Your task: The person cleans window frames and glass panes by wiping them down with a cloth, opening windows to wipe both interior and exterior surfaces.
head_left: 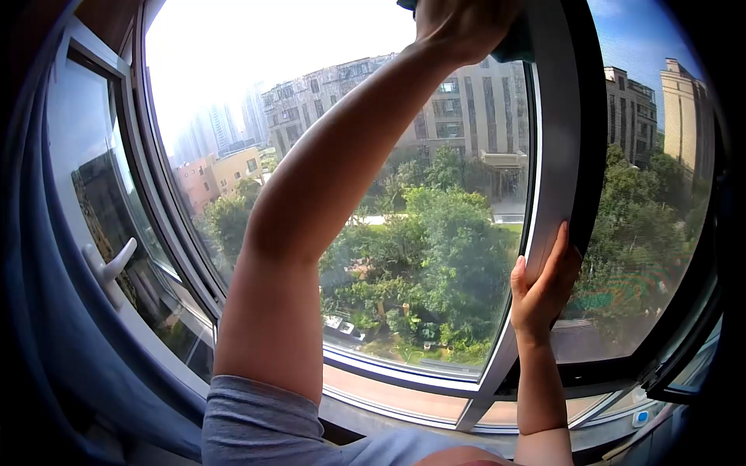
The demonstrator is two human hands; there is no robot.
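Left hand [468, 29] is touching dark green cloth [514, 46], far right; fingers cropped, can't tell grip. Right hand [545, 293] is grasping window frame [555, 147], nearer.

Basically the carrier here is a long, pale grey windowsill [365, 420] sweeping along the bottom at 6 o'clock and bending round toward 4, partly hidden behind a shirt and a forearm. Over at 4 o'clock there's a little white item with a blue square face [639, 419], and just below it a slim, pale, rod-like strip [633, 440]. Can't really tell if those two are touching the sill or sitting just past it, it's pretty dim there.
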